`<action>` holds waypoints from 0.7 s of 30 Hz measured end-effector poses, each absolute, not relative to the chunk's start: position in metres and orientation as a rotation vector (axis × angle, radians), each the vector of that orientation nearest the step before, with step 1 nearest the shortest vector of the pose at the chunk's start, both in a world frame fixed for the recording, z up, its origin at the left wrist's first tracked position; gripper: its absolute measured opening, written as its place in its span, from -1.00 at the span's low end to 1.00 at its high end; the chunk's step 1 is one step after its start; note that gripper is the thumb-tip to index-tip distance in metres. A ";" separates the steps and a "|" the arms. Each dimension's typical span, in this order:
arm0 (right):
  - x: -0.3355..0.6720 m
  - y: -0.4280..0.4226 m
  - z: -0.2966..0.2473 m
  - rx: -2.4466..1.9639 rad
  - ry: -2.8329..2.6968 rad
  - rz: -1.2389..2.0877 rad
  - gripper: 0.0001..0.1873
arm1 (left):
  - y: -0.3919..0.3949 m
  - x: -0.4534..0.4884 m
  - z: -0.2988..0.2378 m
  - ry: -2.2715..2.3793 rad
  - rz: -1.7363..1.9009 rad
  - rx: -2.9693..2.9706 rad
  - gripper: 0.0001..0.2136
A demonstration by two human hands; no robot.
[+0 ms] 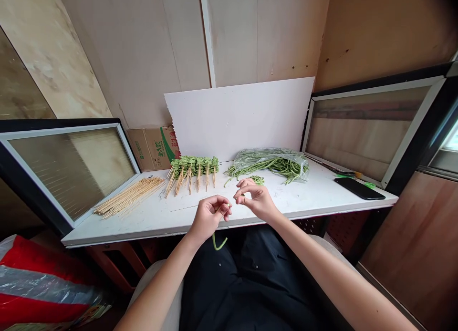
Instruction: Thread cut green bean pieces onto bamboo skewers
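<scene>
My left hand point(213, 215) is closed in a pinch round a long green bean point(219, 246). The bean's pale tip shows at the fingertips, and its other end hangs curled below the hand, over my lap. Close by on the right, my right hand point(255, 200) is also pinched, thumb against fingers; what sits between them, if anything, is too small to make out. Just behind it lies a small pile of cut bean pieces point(257, 180). Farther back, a clear plastic bag point(302, 166) lies open with many long beans point(277, 165) spilling out.
Bean-loaded skewers point(195, 166) are stacked at the back left of the white table point(150, 221). Bare bamboo skewers point(129, 196) lie left of them. A cardboard box point(152, 147) stands behind. A black phone point(359, 188) rests at the right edge. Framed panels flank both sides.
</scene>
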State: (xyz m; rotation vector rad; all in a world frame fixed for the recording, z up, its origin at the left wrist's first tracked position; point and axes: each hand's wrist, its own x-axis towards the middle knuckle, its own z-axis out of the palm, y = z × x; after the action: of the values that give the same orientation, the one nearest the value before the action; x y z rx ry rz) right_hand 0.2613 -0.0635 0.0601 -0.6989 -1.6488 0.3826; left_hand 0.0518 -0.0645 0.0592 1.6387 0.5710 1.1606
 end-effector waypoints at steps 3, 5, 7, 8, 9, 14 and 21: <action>0.289 -0.039 0.039 -0.876 -1.648 0.336 -0.61 | -0.060 0.050 0.060 0.629 1.161 1.640 -0.61; 0.307 -0.025 0.020 -1.069 -1.711 0.207 -0.65 | -0.055 0.048 0.058 0.655 1.167 1.646 -0.60; 0.321 -0.014 0.000 -1.233 -1.771 0.131 -0.74 | -0.051 0.046 0.057 0.673 1.175 1.649 -0.59; 0.327 -0.010 -0.010 -1.297 -1.798 0.109 -0.79 | -0.049 0.045 0.056 0.684 1.181 1.654 -0.59; 0.331 -0.007 -0.018 -1.348 -1.830 0.089 -0.83 | -0.048 0.045 0.055 0.695 1.189 1.666 -0.60; 0.338 -0.001 -0.028 -1.429 -1.930 0.069 -0.83 | -0.044 0.043 0.050 0.734 1.189 1.746 -0.68; 0.329 -0.024 0.030 -1.115 -1.691 0.474 -0.41 | -0.039 0.042 0.043 0.819 1.181 1.657 -0.60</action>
State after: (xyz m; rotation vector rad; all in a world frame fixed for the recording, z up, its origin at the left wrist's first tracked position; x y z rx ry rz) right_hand 0.3290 -0.0237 0.0301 -1.1154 -1.6912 0.4736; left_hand 0.0417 -0.0385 0.0428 1.6570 0.8188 1.1808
